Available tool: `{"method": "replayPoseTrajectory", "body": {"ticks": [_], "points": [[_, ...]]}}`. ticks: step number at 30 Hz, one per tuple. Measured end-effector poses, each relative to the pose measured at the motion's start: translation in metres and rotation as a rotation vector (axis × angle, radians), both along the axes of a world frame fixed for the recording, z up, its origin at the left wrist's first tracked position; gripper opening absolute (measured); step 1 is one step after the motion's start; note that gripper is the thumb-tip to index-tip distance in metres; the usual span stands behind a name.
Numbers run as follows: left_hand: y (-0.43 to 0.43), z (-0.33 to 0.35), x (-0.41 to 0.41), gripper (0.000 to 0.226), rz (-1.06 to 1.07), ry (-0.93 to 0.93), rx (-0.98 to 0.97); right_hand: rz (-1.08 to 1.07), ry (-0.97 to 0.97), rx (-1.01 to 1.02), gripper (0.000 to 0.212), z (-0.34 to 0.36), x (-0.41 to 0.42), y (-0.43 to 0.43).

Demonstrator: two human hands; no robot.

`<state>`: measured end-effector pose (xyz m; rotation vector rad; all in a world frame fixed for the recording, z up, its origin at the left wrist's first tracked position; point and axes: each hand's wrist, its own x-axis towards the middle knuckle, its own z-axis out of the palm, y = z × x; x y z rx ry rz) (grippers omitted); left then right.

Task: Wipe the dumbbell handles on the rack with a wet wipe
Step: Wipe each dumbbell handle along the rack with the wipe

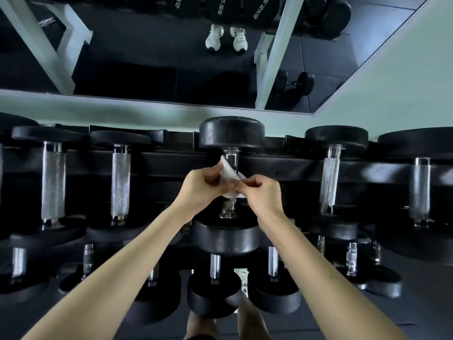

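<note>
Left hand (203,186) and right hand (263,195) fingers pinch the white wet wipe (229,173), seemingly round the chrome dumbbell handle (230,157); opposing pulls could tear it.

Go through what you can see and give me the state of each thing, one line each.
centre dumbbell: racked on the top row, handle partly covered.
wet wipe: draped against that handle, held on both sides.
left hand: pinches the wipe's left edge.
right hand: pinches the wipe's right edge.
left neighbour dumbbell: racked, handle bare.
right neighbour dumbbell: racked, handle bare.
lower-row dumbbell: racked, untouched.
</note>
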<state>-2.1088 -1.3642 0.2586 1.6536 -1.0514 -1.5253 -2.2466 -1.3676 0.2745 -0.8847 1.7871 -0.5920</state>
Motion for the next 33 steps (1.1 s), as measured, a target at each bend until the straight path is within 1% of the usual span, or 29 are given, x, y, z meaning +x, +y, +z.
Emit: {"method": "replayPoseTrajectory", "body": {"ticks": [2, 3, 6, 9, 10, 11, 12, 14, 16, 18, 20, 22, 24, 25, 27, 29, 31, 33], "points": [[0.005, 0.000, 0.005, 0.063, -0.073, -0.061, -0.002, 0.048, 0.055, -0.001, 0.023, -0.001, 0.001, 0.006], [0.009, -0.002, 0.008, 0.060, -0.116, -0.082, 0.004, 0.077, 0.086, -0.005, 0.023, -0.001, 0.001, 0.010], [0.024, -0.006, 0.011, 0.041, -0.251, -0.186, 0.031, 0.189, 0.212, 0.013, 0.027, -0.001, 0.002, 0.025], [0.022, -0.002, 0.015, 0.032, -0.363, -0.318, 0.016, 0.284, 0.317, 0.030, 0.026, 0.005, 0.004, 0.027], [0.019, 0.002, 0.017, 0.029, -0.369, -0.363, -0.001, 0.301, 0.353, 0.020, 0.025, 0.009, 0.004, 0.025], [0.015, 0.007, 0.019, 0.027, -0.335, -0.377, -0.013, 0.294, 0.364, 0.001, 0.025, 0.013, 0.003, 0.023], [0.012, 0.013, 0.022, 0.027, -0.268, -0.336, -0.007, 0.266, 0.342, -0.018, 0.024, 0.017, 0.002, 0.022], [0.010, 0.027, 0.025, 0.022, -0.130, -0.176, 0.008, 0.141, 0.195, -0.059, 0.019, 0.026, -0.002, 0.023], [0.010, 0.041, 0.022, 0.020, -0.091, -0.110, -0.036, 0.005, -0.016, -0.094, 0.007, 0.037, -0.005, 0.028], [0.011, 0.050, 0.013, 0.021, -0.091, -0.087, -0.085, -0.049, -0.183, -0.114, 0.013, 0.045, -0.004, 0.034], [0.012, 0.055, 0.005, 0.023, -0.094, -0.033, -0.079, -0.062, -0.237, -0.174, 0.018, 0.048, -0.001, 0.038], [0.013, 0.055, 0.000, 0.025, -0.139, 0.026, -0.041, -0.082, -0.238, -0.231, 0.020, 0.044, 0.002, 0.041], [0.013, 0.056, -0.003, 0.025, -0.196, 0.088, 0.024, -0.138, -0.235, -0.243, 0.016, 0.041, 0.001, 0.041], [0.013, 0.057, -0.003, 0.026, -0.217, 0.091, 0.041, -0.160, -0.231, -0.246, 0.016, 0.038, -0.001, 0.040], [0.011, 0.061, 0.000, 0.027, -0.227, 0.023, 0.022, -0.209, -0.187, -0.255, 0.019, 0.032, -0.009, 0.035], [0.007, 0.067, 0.008, 0.029, -0.136, -0.088, -0.066, -0.208, -0.076, -0.284, 0.019, 0.022, -0.016, 0.027], [0.002, 0.070, 0.018, 0.032, 0.028, -0.187, -0.172, -0.143, -0.008, -0.305, 0.018, 0.014, -0.013, 0.015], [-0.006, 0.072, 0.026, 0.022, 0.163, -0.305, -0.268, -0.023, 0.004, -0.294, 0.016, 0.011, -0.001, 0.008]]}}
